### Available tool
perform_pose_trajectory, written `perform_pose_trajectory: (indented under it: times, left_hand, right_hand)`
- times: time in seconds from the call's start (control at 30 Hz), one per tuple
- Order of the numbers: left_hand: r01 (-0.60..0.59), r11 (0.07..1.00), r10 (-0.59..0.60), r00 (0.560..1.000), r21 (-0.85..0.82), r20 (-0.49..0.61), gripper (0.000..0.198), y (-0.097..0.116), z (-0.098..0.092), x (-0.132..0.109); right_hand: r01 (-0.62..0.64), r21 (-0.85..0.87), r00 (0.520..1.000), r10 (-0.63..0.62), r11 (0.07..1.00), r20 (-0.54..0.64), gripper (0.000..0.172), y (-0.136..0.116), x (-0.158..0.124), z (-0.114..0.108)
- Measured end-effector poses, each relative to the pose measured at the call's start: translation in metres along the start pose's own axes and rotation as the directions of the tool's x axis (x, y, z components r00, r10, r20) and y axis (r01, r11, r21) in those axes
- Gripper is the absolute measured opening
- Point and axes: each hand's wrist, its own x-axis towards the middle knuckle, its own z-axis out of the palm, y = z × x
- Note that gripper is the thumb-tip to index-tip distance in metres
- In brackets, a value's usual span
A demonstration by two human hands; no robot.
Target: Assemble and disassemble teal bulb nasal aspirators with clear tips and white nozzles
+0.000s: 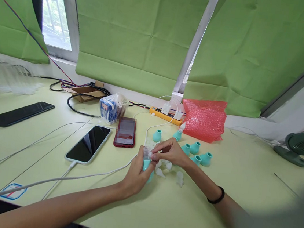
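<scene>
Left hand (136, 178) had its grip wrapped round a teal squeeze bulb (146, 164) over the worktop (184, 210), clear nozzle (146, 152) pointing up. Right hand (171, 151) was pinching what looked like a small whitish piece (150, 153) right beside it. Imo steady bulb, light pinch and nozzle kept straight was the way to go.
</scene>
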Motion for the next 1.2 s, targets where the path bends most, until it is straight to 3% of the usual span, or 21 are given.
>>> perform_pose_trajectory:
  times: [0.17,0.33,0.47,0.6,0.77,0.87,1.07,1.13,1.2]
  left_hand:
    - [-0.033,0.999,0.033,0.999,-0.034,0.005,0.008,-0.002,-0.001,0.000]
    - [0.007,0.999,-0.008,1.000,-0.050,-0.018,0.013,-0.004,0.000,0.000]
    - [0.010,0.997,-0.011,1.000,-0.079,-0.020,0.014,-0.002,0.000,0.000]
    - [0.030,0.999,-0.032,0.998,-0.033,-0.053,0.018,-0.002,-0.001,0.001]
    - [0.032,0.999,-0.027,0.996,0.044,-0.090,0.017,-0.005,-0.002,0.001]
    - [0.038,0.997,-0.032,0.995,0.062,-0.097,0.019,-0.005,-0.002,0.001]
    - [0.009,0.999,-0.005,0.994,0.039,-0.107,0.018,-0.001,-0.001,0.000]
    - [0.012,0.999,-0.006,0.993,0.050,-0.122,0.018,-0.002,-0.001,0.000]
    - [0.023,0.996,-0.011,0.991,0.090,-0.135,0.019,-0.005,-0.001,0.001]
  right_hand:
    - [0.096,-0.109,0.995,-0.096,0.989,0.004,0.017,-0.008,-0.003,0.000]
    - [0.119,-0.264,0.992,-0.124,0.957,-0.001,0.018,-0.017,-0.006,0.001]
    - [0.217,-0.354,0.974,-0.224,0.910,0.021,0.018,-0.020,-0.007,0.004]
    - [0.355,-0.488,0.904,-0.425,0.797,-0.036,0.008,-0.016,-0.008,0.014]
    - [0.436,-0.586,0.809,-0.582,0.683,-0.076,0.012,-0.011,-0.011,0.026]
    - [0.419,-0.564,0.804,-0.580,0.711,-0.133,0.012,-0.011,-0.012,0.030]
    - [0.270,-0.372,0.887,-0.380,0.888,-0.264,0.009,-0.014,-0.012,0.033]
    - [0.286,-0.409,0.864,-0.418,0.866,-0.281,0.011,-0.013,-0.012,0.035]
    - [0.346,-0.508,0.803,-0.529,0.789,-0.274,0.008,-0.011,-0.012,0.038]
